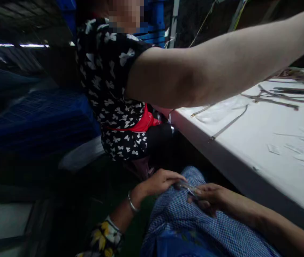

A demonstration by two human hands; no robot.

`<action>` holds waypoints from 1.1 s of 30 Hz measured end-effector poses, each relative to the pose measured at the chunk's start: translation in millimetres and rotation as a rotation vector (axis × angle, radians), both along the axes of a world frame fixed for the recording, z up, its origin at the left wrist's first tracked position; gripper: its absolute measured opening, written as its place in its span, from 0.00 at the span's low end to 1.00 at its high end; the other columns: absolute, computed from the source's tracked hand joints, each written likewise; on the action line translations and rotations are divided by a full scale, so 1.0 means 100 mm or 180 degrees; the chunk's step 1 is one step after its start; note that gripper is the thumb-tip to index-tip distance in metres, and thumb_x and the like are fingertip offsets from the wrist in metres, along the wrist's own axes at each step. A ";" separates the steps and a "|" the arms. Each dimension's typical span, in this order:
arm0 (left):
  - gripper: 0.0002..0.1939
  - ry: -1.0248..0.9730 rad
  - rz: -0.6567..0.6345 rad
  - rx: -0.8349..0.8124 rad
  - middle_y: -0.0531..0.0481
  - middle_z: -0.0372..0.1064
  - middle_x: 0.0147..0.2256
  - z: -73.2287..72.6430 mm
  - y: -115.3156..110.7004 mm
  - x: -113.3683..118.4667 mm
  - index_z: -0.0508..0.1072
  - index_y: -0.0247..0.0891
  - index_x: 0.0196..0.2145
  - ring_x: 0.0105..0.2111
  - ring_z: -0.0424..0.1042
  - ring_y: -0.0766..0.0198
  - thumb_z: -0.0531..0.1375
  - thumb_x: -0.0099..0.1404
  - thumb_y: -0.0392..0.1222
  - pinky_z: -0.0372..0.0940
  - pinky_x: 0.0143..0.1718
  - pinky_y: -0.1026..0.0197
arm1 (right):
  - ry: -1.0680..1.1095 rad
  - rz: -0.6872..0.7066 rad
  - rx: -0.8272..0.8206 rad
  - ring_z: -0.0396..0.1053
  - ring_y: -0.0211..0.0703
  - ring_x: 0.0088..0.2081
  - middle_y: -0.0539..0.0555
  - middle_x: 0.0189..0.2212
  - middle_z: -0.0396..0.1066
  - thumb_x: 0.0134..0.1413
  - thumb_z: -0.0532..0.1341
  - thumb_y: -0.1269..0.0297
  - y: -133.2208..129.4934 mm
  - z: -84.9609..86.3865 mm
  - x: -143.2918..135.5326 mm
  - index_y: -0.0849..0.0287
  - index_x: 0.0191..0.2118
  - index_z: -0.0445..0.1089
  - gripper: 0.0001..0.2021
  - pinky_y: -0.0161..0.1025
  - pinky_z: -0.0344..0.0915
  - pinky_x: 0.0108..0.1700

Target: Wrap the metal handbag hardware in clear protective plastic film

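While R hand (212,196) pinches shiny pc (187,186), L hand (160,182) touches it, grip unclear, over checked cloth (172,210).

Dim light, blurred left side.

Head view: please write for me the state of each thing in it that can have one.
left hand: fingers stretched towards the small item
right hand: closed on the small item
small item: held, too blurred to identify
bracelet: worn on the left wrist
co-worker's arm: stretched out above the table
straps: lying loose on the table
slips: scattered
blue crates: stacked
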State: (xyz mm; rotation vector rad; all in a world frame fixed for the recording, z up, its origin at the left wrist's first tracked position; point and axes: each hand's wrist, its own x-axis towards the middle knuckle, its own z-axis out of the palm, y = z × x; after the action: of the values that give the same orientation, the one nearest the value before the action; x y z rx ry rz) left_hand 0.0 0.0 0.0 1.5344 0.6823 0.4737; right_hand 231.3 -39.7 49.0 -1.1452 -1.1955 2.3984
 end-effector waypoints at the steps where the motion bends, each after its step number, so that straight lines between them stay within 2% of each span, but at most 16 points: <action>1: 0.17 0.0191 -0.0323 -0.0202 0.46 0.75 0.36 0.03 0.05 -0.11 0.72 0.37 0.54 0.30 0.72 0.69 0.53 0.70 0.41 0.66 0.34 0.67 | 0.0050 0.0050 -0.0011 0.54 0.31 0.23 0.47 0.23 0.55 0.60 0.59 0.57 -0.06 0.00 -0.02 0.66 0.37 0.74 0.15 0.29 0.52 0.25; 2: 0.18 0.0354 -0.0473 -0.0286 0.47 0.75 0.34 0.05 0.09 -0.21 0.71 0.37 0.55 0.28 0.72 0.69 0.52 0.71 0.42 0.66 0.31 0.67 | 0.0097 0.0072 -0.0021 0.53 0.31 0.23 0.47 0.22 0.55 0.60 0.59 0.57 -0.11 0.01 -0.05 0.66 0.38 0.74 0.15 0.29 0.52 0.25; 3: 0.19 0.0493 -0.0455 -0.0253 0.47 0.75 0.33 0.05 0.11 -0.30 0.70 0.37 0.55 0.27 0.72 0.69 0.51 0.71 0.43 0.67 0.30 0.66 | 0.0143 0.0065 -0.0028 0.53 0.31 0.23 0.47 0.22 0.55 0.60 0.59 0.57 -0.16 0.01 -0.08 0.66 0.38 0.74 0.15 0.29 0.52 0.25; 4: 0.19 0.0609 -0.0269 -0.0104 0.46 0.76 0.34 0.03 0.13 -0.37 0.70 0.37 0.55 0.27 0.73 0.67 0.51 0.71 0.44 0.68 0.31 0.65 | 0.0187 0.0028 -0.0030 0.52 0.31 0.23 0.47 0.22 0.55 0.60 0.59 0.58 -0.19 0.00 -0.11 0.66 0.39 0.74 0.15 0.30 0.52 0.24; 7: 0.16 0.0777 0.1461 0.1092 0.42 0.75 0.44 -0.12 0.05 -0.44 0.74 0.36 0.50 0.42 0.74 0.60 0.54 0.69 0.43 0.69 0.45 0.57 | 0.0312 -0.0278 -0.0029 0.49 0.32 0.23 0.47 0.22 0.53 0.60 0.58 0.59 -0.23 -0.04 -0.21 0.66 0.40 0.74 0.14 0.30 0.52 0.25; 8: 0.15 0.0645 0.1819 0.1421 0.42 0.73 0.48 -0.18 -0.01 -0.42 0.74 0.37 0.50 0.47 0.72 0.58 0.55 0.69 0.42 0.67 0.50 0.55 | 0.0328 -0.0367 -0.0027 0.49 0.32 0.23 0.47 0.23 0.53 0.61 0.58 0.60 -0.23 -0.05 -0.23 0.66 0.41 0.73 0.13 0.30 0.52 0.25; 9: 0.16 0.0459 0.1912 0.1674 0.42 0.72 0.50 -0.23 -0.09 -0.38 0.73 0.38 0.51 0.50 0.71 0.58 0.56 0.68 0.42 0.65 0.53 0.54 | 0.0338 -0.0443 -0.0019 0.49 0.32 0.23 0.47 0.23 0.53 0.61 0.58 0.61 -0.21 -0.06 -0.25 0.66 0.41 0.73 0.13 0.30 0.51 0.25; 12: 0.22 -0.0034 0.1394 0.2225 0.43 0.70 0.53 -0.32 -0.35 -0.17 0.69 0.39 0.56 0.53 0.69 0.56 0.60 0.65 0.44 0.63 0.57 0.53 | 0.0424 -0.0521 0.0009 0.47 0.32 0.23 0.47 0.23 0.51 0.61 0.58 0.61 -0.16 -0.01 -0.27 0.66 0.40 0.73 0.12 0.30 0.50 0.25; 14: 0.21 -0.0189 0.1362 0.2396 0.43 0.71 0.52 -0.34 -0.46 -0.02 0.68 0.39 0.57 0.52 0.70 0.57 0.59 0.66 0.42 0.64 0.56 0.53 | 0.0502 -0.0491 0.0066 0.46 0.32 0.23 0.46 0.23 0.51 0.62 0.57 0.60 -0.15 0.06 -0.29 0.65 0.39 0.73 0.12 0.31 0.50 0.25; 16: 0.16 -0.0273 0.1648 0.2124 0.43 0.74 0.48 -0.36 -0.49 0.10 0.70 0.38 0.54 0.49 0.73 0.59 0.54 0.70 0.41 0.67 0.51 0.56 | 0.0583 -0.0518 0.0201 0.46 0.33 0.23 0.46 0.23 0.51 0.63 0.56 0.59 -0.15 0.12 -0.30 0.64 0.39 0.73 0.13 0.32 0.53 0.27; 18: 0.15 -0.0323 0.1815 0.1576 0.44 0.76 0.43 -0.36 -0.45 0.17 0.74 0.37 0.48 0.43 0.75 0.61 0.51 0.72 0.43 0.68 0.47 0.59 | 0.0681 -0.0718 0.0468 0.49 0.34 0.24 0.48 0.24 0.53 0.63 0.56 0.57 -0.14 0.18 -0.31 0.62 0.39 0.72 0.14 0.35 0.57 0.31; 22: 0.18 -0.0557 0.1703 0.0646 0.47 0.76 0.31 -0.33 -0.40 0.23 0.77 0.34 0.38 0.34 0.75 0.62 0.51 0.71 0.49 0.67 0.42 0.62 | 0.0807 -0.1513 0.1333 0.61 0.43 0.33 0.52 0.29 0.60 0.59 0.58 0.55 -0.08 0.24 -0.30 0.57 0.45 0.71 0.14 0.41 0.64 0.40; 25: 0.18 -0.0826 0.1615 0.0190 0.49 0.73 0.26 -0.27 -0.47 0.27 0.76 0.32 0.38 0.28 0.72 0.65 0.54 0.69 0.49 0.67 0.37 0.63 | 0.0555 -0.2155 0.2144 0.64 0.43 0.36 0.52 0.33 0.62 0.60 0.59 0.59 0.01 0.24 -0.31 0.53 0.54 0.67 0.17 0.43 0.66 0.45; 27: 0.17 -0.0918 0.1534 -0.0017 0.49 0.71 0.25 -0.19 -0.55 0.29 0.76 0.31 0.38 0.26 0.70 0.66 0.56 0.68 0.49 0.66 0.32 0.65 | 0.0230 -0.2370 0.2822 0.66 0.43 0.37 0.51 0.35 0.64 0.62 0.58 0.61 0.08 0.20 -0.33 0.52 0.57 0.63 0.19 0.45 0.66 0.49; 30: 0.18 -0.0966 0.1380 -0.0139 0.50 0.69 0.24 -0.03 -0.67 0.30 0.75 0.30 0.33 0.24 0.68 0.68 0.55 0.68 0.49 0.64 0.29 0.66 | -0.0489 -0.2310 0.3951 0.69 0.45 0.40 0.53 0.37 0.68 0.64 0.55 0.64 0.17 0.09 -0.33 0.53 0.60 0.59 0.20 0.47 0.66 0.51; 33: 0.19 -0.1060 0.1278 -0.0245 0.50 0.67 0.23 0.14 -0.75 0.29 0.74 0.31 0.29 0.24 0.68 0.69 0.55 0.69 0.49 0.64 0.31 0.66 | -0.1287 -0.1807 0.5107 0.71 0.48 0.42 0.57 0.39 0.71 0.65 0.52 0.69 0.22 -0.07 -0.31 0.55 0.57 0.62 0.17 0.46 0.68 0.47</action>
State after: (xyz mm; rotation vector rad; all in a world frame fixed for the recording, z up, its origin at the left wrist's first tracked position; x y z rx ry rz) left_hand 28.9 -74.6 13.8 1.2067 0.7368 0.9702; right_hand 200.2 -17.9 42.2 -1.0180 -1.8545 0.3419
